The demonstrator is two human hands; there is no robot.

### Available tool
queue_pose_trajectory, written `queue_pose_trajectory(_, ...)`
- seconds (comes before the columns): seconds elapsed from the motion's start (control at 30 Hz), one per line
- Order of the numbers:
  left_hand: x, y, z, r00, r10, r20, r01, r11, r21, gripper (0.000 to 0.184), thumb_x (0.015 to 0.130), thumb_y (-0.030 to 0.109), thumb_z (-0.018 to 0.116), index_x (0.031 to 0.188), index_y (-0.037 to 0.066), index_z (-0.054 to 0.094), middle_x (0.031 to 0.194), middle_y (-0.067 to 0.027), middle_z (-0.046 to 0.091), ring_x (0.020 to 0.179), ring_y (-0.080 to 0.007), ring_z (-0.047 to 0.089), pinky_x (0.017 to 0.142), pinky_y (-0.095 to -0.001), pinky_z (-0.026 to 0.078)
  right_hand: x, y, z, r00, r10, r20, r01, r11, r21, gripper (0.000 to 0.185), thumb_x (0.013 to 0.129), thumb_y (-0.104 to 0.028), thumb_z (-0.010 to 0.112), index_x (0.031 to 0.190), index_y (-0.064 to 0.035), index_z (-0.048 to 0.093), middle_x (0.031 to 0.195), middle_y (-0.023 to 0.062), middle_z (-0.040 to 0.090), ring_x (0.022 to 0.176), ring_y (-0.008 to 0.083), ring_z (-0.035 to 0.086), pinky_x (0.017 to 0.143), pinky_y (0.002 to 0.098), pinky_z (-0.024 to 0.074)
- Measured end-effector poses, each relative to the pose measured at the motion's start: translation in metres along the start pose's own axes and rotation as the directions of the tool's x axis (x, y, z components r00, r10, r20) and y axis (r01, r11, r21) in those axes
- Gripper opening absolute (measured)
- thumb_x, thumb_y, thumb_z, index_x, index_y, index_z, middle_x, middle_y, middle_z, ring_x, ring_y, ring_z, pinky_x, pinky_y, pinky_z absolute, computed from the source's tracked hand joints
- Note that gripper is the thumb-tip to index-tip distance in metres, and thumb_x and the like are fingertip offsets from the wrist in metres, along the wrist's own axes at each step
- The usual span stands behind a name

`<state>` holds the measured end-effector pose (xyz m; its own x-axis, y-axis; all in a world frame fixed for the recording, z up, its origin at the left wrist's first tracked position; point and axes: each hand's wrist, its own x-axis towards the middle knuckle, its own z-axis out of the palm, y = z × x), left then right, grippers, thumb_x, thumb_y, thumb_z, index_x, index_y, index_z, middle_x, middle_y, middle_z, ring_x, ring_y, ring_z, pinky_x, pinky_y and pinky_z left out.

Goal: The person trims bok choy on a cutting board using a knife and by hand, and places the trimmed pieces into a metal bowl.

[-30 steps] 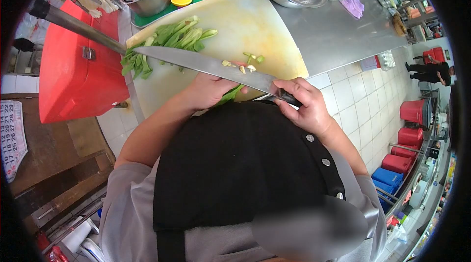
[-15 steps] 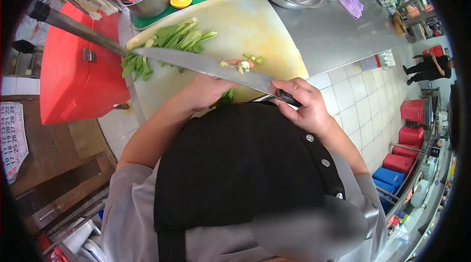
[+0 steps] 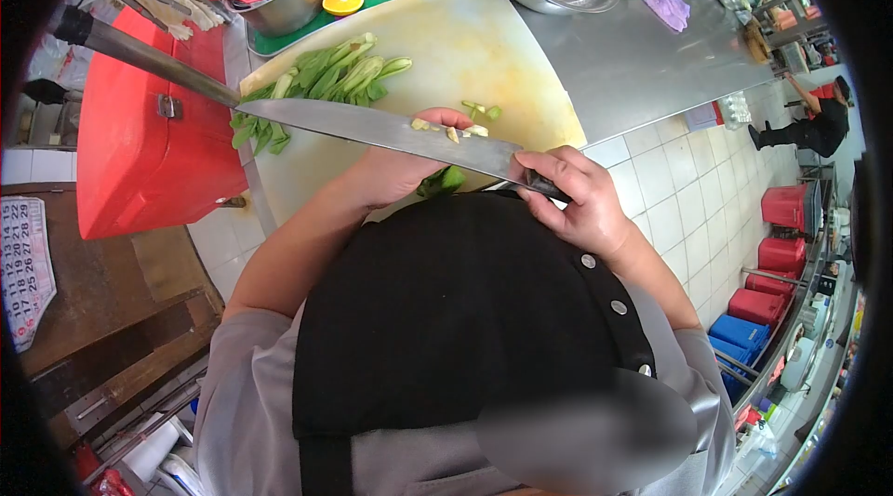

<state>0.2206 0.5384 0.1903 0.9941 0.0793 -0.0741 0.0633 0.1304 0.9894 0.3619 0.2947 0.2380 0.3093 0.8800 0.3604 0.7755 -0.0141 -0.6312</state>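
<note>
One long kitchen knife [image 3: 363,126] slants across the middle of the frame, its black handle [image 3: 549,186] pinched between the right hand's [image 3: 581,194] thumb and curled fingers. Pale cut pieces [image 3: 453,134] cling to the blade. The blade crosses over the left hand [image 3: 402,172], whose fingers show partly past it; I cannot tell what they grip. Green leaf [image 3: 442,183] pokes out just beside. Leafy greens [image 3: 335,70] lie upper left on the cutting board [image 3: 474,31].
</note>
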Motion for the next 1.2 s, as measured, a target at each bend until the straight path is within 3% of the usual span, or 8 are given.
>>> queue_pose_trajectory(0.37,-0.008,0.018,-0.011,0.994,0.007,0.106,0.012,0.984,-0.177,0.033,0.104,0.013,0.056,0.134,-0.001,0.056,0.122,-0.0077,0.065,0.111,-0.0161,0.061,0.1,-0.033,0.048,-0.017,0.013,0.004,0.979,0.2,-0.034,-0.196,0.976,0.094,0.037,0.085,-0.004,0.077,0.121,-0.0056,0.068,0.093,0.0106,0.069,0.078,0.0229,0.068,0.073,0.031,0.0547)
queue_pose_trajectory(0.47,-0.005,0.006,-0.016,0.997,-0.016,-0.07,-0.007,0.952,-0.308,0.032,0.106,0.017,0.052,0.132,-0.002,0.057,0.115,-0.0091,0.065,0.108,-0.0196,0.063,0.101,-0.0343,0.048,-0.027,0.018,0.008,0.936,0.348,-0.049,-0.341,0.933,0.114,0.034,0.088,-0.005,0.076,0.121,-0.0045,0.069,0.093,0.0111,0.069,0.08,0.0201,0.067,0.074,0.0295,0.0534)
queue_pose_trajectory(0.67,0.004,0.01,-0.026,0.903,-0.391,-0.179,0.182,0.725,-0.664,0.034,0.108,0.027,0.05,0.129,0.001,0.059,0.103,-0.0079,0.063,0.098,-0.0207,0.065,0.088,-0.0374,0.056,-0.033,0.023,0.016,0.905,0.417,-0.078,-0.395,0.895,0.205,0.033,0.09,-0.006,0.074,0.123,-0.0046,0.069,0.098,0.0098,0.071,0.085,0.0156,0.065,0.08,0.0275,0.0523)
queue_pose_trajectory(0.77,0.005,0.018,-0.015,0.887,-0.385,-0.253,0.166,0.779,-0.605,0.036,0.108,0.028,0.05,0.131,0.002,0.059,0.103,-0.0065,0.062,0.098,-0.019,0.065,0.084,-0.0375,0.058,-0.037,0.026,0.018,0.89,0.451,-0.068,-0.427,0.875,0.229,0.033,0.091,-0.006,0.074,0.123,-0.0046,0.069,0.098,0.0083,0.07,0.086,0.0138,0.064,0.08,0.0268,0.0516)
queue_pose_trajectory(0.87,0.003,0.007,-0.028,0.954,-0.279,-0.113,0.173,0.814,-0.555,0.037,0.107,0.026,0.053,0.134,0.002,0.059,0.111,-0.005,0.063,0.103,-0.0157,0.064,0.09,-0.0339,0.055,-0.04,0.026,0.019,0.862,0.505,-0.051,-0.476,0.84,0.259,0.032,0.091,-0.006,0.074,0.123,-0.004,0.069,0.097,0.0068,0.069,0.085,0.0124,0.062,0.08,0.0263,0.0511)
queue_pose_trajectory(0.97,0.006,0.002,-0.02,0.967,-0.097,-0.236,0.043,0.974,-0.221,0.036,0.106,0.021,0.056,0.136,0.001,0.059,0.12,-0.0032,0.064,0.105,-0.0111,0.062,0.094,-0.029,0.051,-0.041,0.027,0.02,0.846,0.531,-0.038,-0.498,0.816,0.293,0.032,0.091,-0.006,0.074,0.123,-0.0035,0.069,0.094,0.0059,0.068,0.084,0.0116,0.061,0.079,0.026,0.0508)
queue_pose_trajectory(1.1,0.005,0.006,-0.018,0.967,-0.034,-0.254,0.018,0.998,-0.065,0.035,0.102,0.014,0.063,0.133,0.0,0.06,0.12,-0.0013,0.066,0.103,-0.0081,0.06,0.094,-0.0257,0.048,-0.042,0.03,0.023,0.853,0.518,-0.057,-0.475,0.818,0.325,0.033,0.09,-0.005,0.074,0.123,-0.0039,0.069,0.094,0.0068,0.069,0.084,0.0123,0.063,0.078,0.0263,0.0512)
queue_pose_trajectory(1.2,0.005,0.002,-0.017,0.965,-0.019,-0.262,0.045,0.995,0.093,0.037,0.098,0.011,0.068,0.132,0.0,0.061,0.113,-0.0002,0.068,0.099,-0.0077,0.062,0.091,-0.0258,0.05,-0.036,0.025,0.019,0.92,0.373,-0.119,-0.353,0.921,0.164,0.034,0.088,-0.004,0.076,0.121,-0.0041,0.069,0.096,0.0095,0.07,0.083,0.0166,0.066,0.077,0.0275,0.0527)
